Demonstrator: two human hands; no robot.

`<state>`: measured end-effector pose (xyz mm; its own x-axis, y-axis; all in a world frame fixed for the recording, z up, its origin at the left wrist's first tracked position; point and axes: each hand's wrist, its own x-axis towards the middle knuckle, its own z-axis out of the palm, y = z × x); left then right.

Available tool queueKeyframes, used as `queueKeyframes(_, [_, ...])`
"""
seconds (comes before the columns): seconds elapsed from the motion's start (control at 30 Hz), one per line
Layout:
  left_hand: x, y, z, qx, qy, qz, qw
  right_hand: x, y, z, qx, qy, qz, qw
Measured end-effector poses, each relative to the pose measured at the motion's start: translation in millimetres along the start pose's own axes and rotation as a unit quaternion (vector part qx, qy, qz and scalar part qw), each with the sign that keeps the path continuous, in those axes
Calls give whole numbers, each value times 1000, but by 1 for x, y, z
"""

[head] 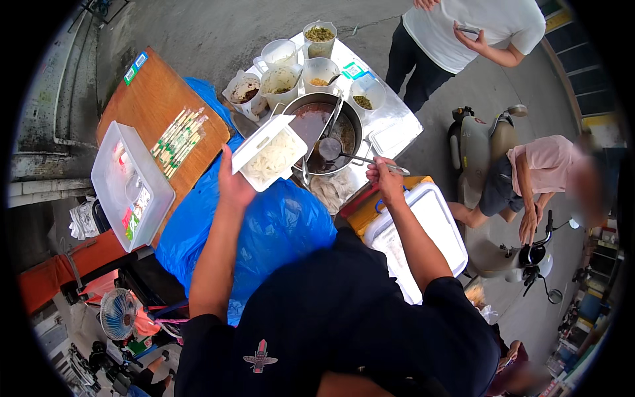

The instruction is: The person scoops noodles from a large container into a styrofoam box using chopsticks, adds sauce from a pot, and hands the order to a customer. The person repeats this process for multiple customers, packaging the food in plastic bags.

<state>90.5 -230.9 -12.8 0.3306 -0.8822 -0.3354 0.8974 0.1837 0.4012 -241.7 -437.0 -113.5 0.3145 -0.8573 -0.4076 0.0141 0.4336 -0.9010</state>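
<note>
My left hand holds a white foam takeout box with its lid open. Pale noodles lie inside, and the box is tilted close to the pot's left rim. In my right hand is the handle of a metal ladle. The ladle's bowl is over or in dark broth in a round metal pot; I cannot tell how full it is. Another metal utensil leans inside the pot. A crumpled cloth lies below the pot, between my hands.
Several plastic jugs with chopped toppings stand behind the pot on a metal table. Wrapped chopsticks and a clear bin sit leftward, beside blue plastic bags. A white-lidded box is near my right forearm. People and a scooter are nearby.
</note>
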Motion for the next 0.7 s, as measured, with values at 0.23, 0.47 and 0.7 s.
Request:
queueKeyframes(0.23, [26,-10,1,-8,-22,-17,1000,-29,-103,6,-77,-23,-81,994])
queueKeyframes(0.47, [49,-31,6,-50,-49,-34,997,-57,-174,27,-114,-48,-133,983])
queueKeyframes(0.7, [64,-48,2,-70,-76,-34,994,-77,-194,57,-124,-78,-126,981])
